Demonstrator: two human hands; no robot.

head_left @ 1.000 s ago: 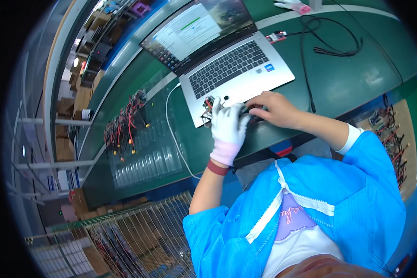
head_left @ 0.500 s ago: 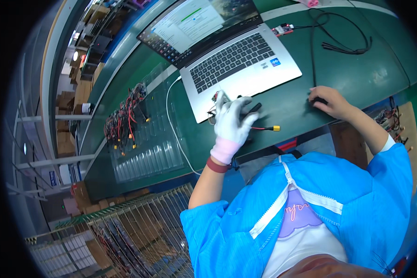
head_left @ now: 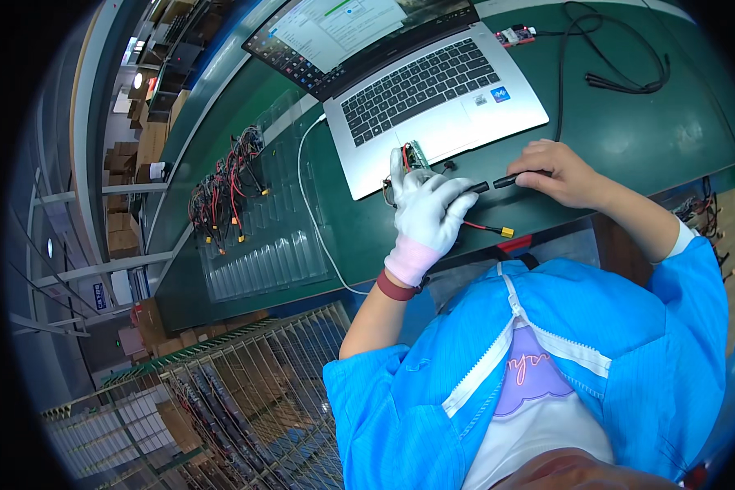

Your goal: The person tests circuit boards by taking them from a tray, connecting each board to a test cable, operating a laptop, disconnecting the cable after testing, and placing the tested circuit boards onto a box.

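Observation:
My left hand point(head_left: 426, 208), in a white glove, is closed around a small wired circuit board point(head_left: 417, 153) over the laptop's front edge. A black cable connector point(head_left: 476, 188) sticks out to the right from its fingers. A red-and-black lead with a yellow plug point(head_left: 507, 232) hangs out below. Bare and closed, my right hand point(head_left: 567, 173) pinches a second black connector point(head_left: 506, 180), which belongs to the black cable point(head_left: 560, 90). The two connector ends face each other with a small gap between them. Part of the board is hidden behind the gloved fingers.
An open silver laptop point(head_left: 420, 135) stands on the green table point(head_left: 629, 135). Near its far right corner lies a small red circuit board point(head_left: 514, 35) joined to the black cable. At left, several wired boards point(head_left: 229, 184) lie by a clear plastic tray point(head_left: 261, 275). A white cord point(head_left: 304, 175) runs down beside the laptop.
My right hand has moved left from the table toward my left hand, and a black connector now shows in its fingers. My left hand has turned, and its connector now points at the other.

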